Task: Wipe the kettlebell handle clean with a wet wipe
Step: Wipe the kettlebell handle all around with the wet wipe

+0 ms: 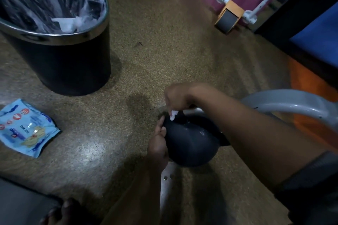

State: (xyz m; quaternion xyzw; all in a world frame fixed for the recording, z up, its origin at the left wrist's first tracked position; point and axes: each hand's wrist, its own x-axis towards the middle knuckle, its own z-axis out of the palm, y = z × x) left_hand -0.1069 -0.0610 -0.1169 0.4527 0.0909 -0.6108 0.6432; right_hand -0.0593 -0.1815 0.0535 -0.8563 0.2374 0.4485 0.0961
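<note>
Black kettlebell (190, 144): sits on the speckled floor (164, 45) low and right of centre, just beside a grey curved bar (285, 104); its handle (182, 117) faces up, mostly hidden under the right hand.
Right hand (178, 97): reaches down over the handle, fingers curled and pinching a small white wet wipe (173, 115) against it.
Left hand (159, 142): palm against the bell's left side, fingers lying along the curve to steady it; I cannot tell how tightly they press.
Step in hand: rubbing the handle, by my reading.
Doing it well: keep the bell braced so it does not roll, wrap the wipe round the bar rather than dab 1 spot, and work along both sides and the underside.
Nearby: lined bin (54, 29) to the upper left, wipe packet (27, 127) on the floor at the left.
</note>
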